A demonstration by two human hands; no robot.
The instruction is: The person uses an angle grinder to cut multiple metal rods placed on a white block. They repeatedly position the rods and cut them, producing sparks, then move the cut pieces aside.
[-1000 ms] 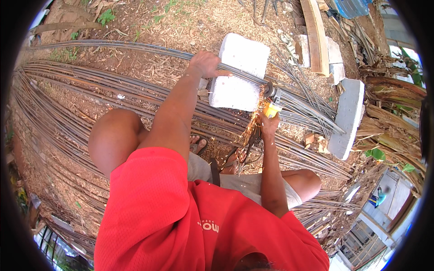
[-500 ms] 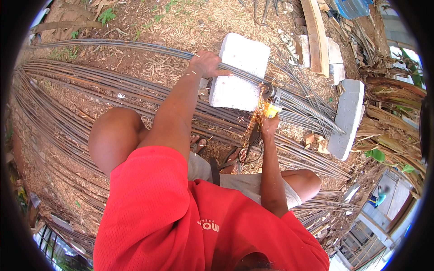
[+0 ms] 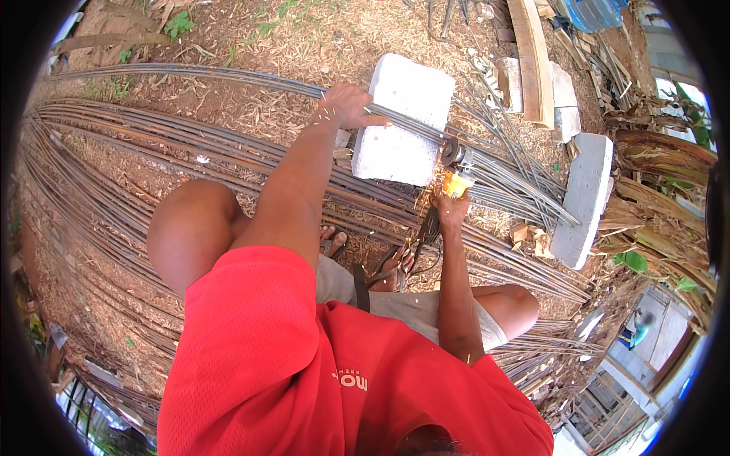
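Note:
My left hand (image 3: 348, 106) is closed around a thin bundle of steel rebar rods (image 3: 407, 125), at the left edge of a pale concrete block (image 3: 411, 83). The rods lie across the block's top and run on to the right. In my right hand (image 3: 452, 208) is a yellow and grey angle grinder (image 3: 458, 182). Its dark disc (image 3: 450, 152) meets the rods just past the block's right side. Orange sparks (image 3: 427, 194) fly down and left from it toward my feet. My right fingers are partly hidden behind the tool.
Long rusty rods (image 3: 190, 140) cover the ground under and beside me. A second grey concrete block (image 3: 584, 201) stands at the right, by the ends of cut-looking rods. Beyond lie a wooden plank (image 3: 531, 61), a blue container (image 3: 595, 14) and dry banana leaves (image 3: 661, 205).
The spark stream has become smaller and shorter. Both hands, the grinder and the rods stay nearly in place.

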